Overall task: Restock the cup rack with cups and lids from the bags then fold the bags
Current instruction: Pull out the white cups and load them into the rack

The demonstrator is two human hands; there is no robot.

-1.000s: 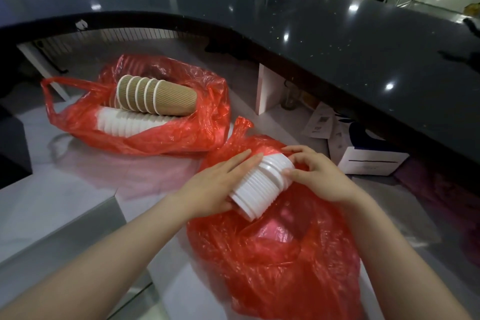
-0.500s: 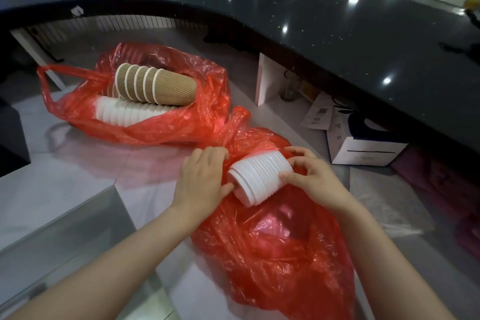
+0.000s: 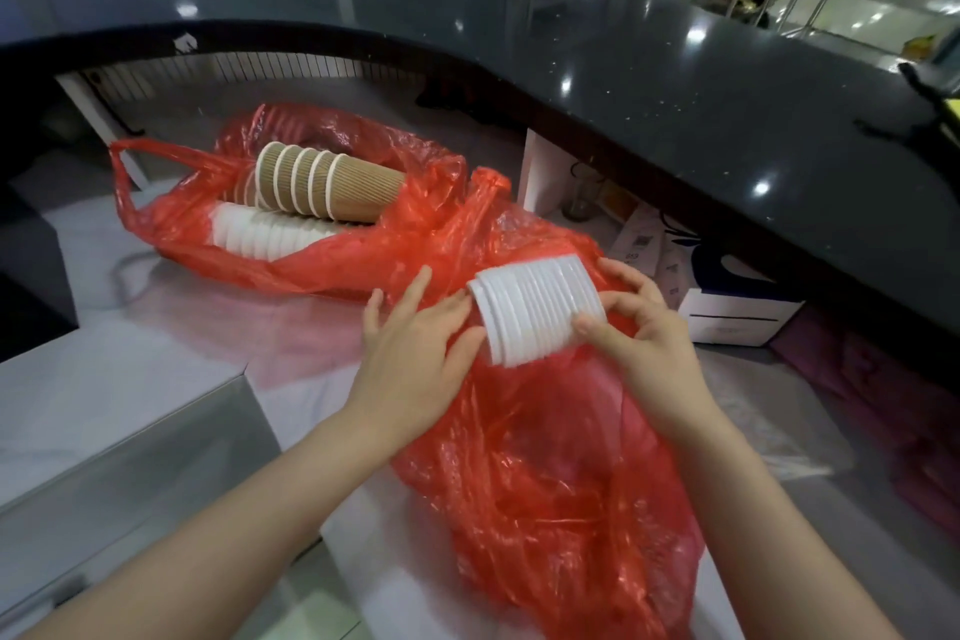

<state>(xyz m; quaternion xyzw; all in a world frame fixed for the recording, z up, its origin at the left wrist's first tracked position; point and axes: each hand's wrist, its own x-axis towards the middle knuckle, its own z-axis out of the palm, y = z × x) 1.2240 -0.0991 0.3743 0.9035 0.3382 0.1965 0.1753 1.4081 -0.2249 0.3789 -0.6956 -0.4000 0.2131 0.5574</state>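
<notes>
Nearest, the crumpled red bag (image 3: 561, 483) lies flat on the pale counter (image 3: 130, 379), and over its mouth the stack of white lids (image 3: 535, 314) is held sideways, likely so the nested lids stay together. The right hand (image 3: 639, 343) pinches the stack's far end between thumb and curled fingers, while the left hand (image 3: 415, 343) lays straight fingers against its near end as a stop. Farther back, a second red bag (image 3: 291, 265) lies open, holding ribbed brown cups (image 3: 332, 187) and more white lids (image 3: 260, 237), not yet unpacked; no rack shows.
</notes>
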